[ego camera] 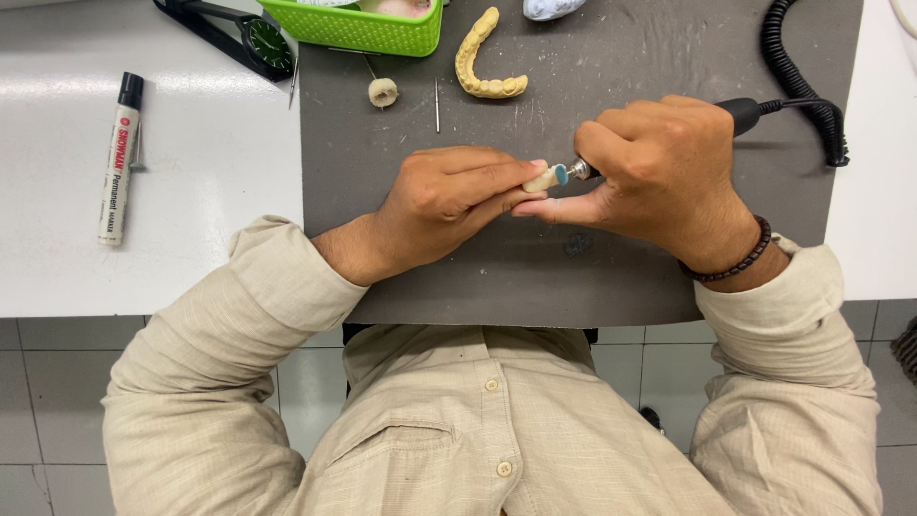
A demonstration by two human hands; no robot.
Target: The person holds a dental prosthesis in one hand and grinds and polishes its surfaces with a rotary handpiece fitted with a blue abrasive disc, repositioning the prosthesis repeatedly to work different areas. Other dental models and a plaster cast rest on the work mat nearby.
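Left hand [449,196] pinches a small cream tooth piece [543,179] at its fingertips, mid grey mat [611,57]. Right hand [659,172] is clenched round the rotary handpiece [740,113], blue tip touching it. Piece looks tiny, light, hard, probably brittle; best pinched by its sides, clear of the tip.

A small cream-coloured tooth-shaped dental piece [543,179] sits pinched at the fingertips of the left hand [449,203], lying roughly level just above the dark grey mat on the surface. Touching its right end is the small blue-grey tip of a slim black rotary handpiece [669,129], which the right hand [659,172] wraps, its black cord trailing off to the right.
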